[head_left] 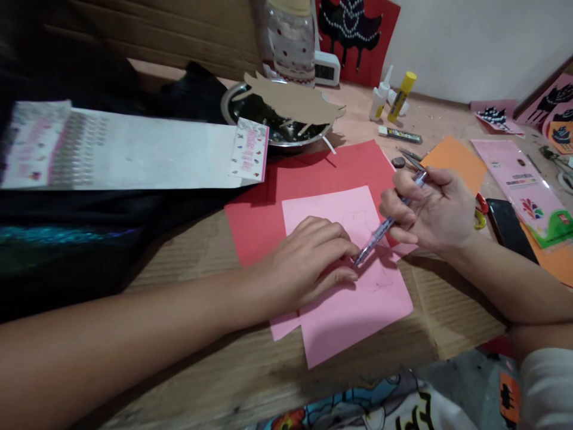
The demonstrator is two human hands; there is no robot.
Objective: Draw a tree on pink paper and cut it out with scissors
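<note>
A pink sheet of paper (344, 328) lies on a larger red sheet (255, 227), with faint pencil-like lines drawn on it. My left hand (317, 260) rests on the pink sheet, fingers loosely curved and thumb a little apart, holding nothing that I can see. A slim patterned pen (380, 234) is in my right hand (434, 209), palm turned partly up and fingers closed around the upper barrel. The pen's lower end points down toward my left fingertips; whether it touches them or the paper I cannot tell.
Behind the paper, a cardboard cutout (290, 103) lies across a metal bowl (230, 110). A glue bottle (379, 101), yellow glue stick (401, 97) and lead case (400, 135) are at the back right. A phone (510, 230) lies at right; a bead sheet (170, 149) at left.
</note>
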